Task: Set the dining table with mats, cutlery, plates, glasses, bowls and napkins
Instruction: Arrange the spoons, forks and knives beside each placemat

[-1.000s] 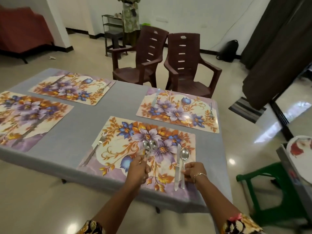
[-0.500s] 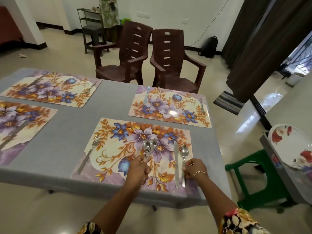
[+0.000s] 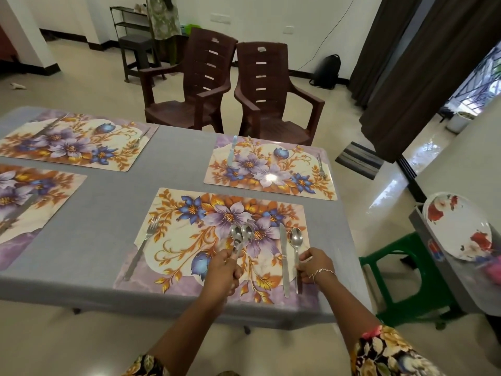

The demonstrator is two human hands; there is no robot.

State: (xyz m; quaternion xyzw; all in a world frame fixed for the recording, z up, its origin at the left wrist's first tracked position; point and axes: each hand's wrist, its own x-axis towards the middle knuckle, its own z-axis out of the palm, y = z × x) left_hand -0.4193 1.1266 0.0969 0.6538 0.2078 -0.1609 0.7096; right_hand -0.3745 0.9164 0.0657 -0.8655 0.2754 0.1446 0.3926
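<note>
Gripped two spare spoons (image 3: pixel 242 236) in the closed left hand (image 3: pixel 223 271), kept above the near mat (image 3: pixel 173 240) — probably for other places. Pinched with the right hand (image 3: pixel 314 264) the handle of the spoon (image 3: pixel 295 240) lying beside the knife (image 3: pixel 283 256) — seemingly to straighten it on the counter (image 3: pixel 103 202).

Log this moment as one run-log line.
stage: cutlery | left hand: holding spare spoons | right hand: on spoon beside knife | near mat: fork laid | plates: none on mats

Bright daylight enters from the doorway (image 3: pixel 477 85) at right, glaring on the floor (image 3: pixel 390 191) and far placemat (image 3: pixel 271 169); wide-angle edges bend and blur.
</note>
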